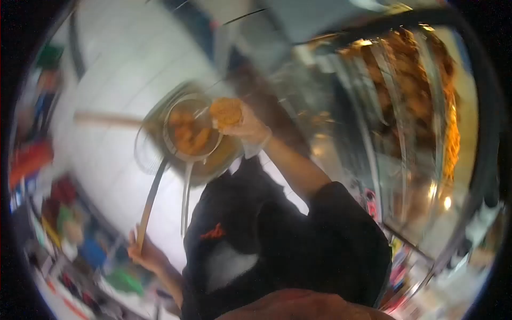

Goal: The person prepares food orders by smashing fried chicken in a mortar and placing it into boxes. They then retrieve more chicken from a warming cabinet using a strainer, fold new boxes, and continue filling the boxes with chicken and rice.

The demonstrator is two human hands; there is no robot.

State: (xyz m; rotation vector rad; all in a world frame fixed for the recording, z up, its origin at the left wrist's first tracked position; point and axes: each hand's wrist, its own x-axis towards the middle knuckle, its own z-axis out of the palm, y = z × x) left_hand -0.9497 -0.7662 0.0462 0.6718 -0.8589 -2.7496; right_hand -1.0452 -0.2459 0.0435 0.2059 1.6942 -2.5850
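Note:
My left hand (148, 256) is closed around the wooden handle (146, 216) of a long tool, whose metal shaft runs up to a wire skimmer (145, 146). In my right hand (248, 128), which seems to wear a thin glove, is a round, golden-brown piece of fried food (226, 113). It is beside the rim of a round strainer (166, 130) that holds several orange-brown fried pieces (191, 136). The strainer's metal handle (186, 205) points toward my body. Beneath it stands a squarish container (213, 165), partly hidden. Motion blurs the picture.
To the right is a lit glass display case (397, 96) with rows of browned food. Another wooden handle (106, 120) sticks out left of the container over the pale tiled floor (112, 69). Coloured packages and goods (80, 234) crowd the lower left.

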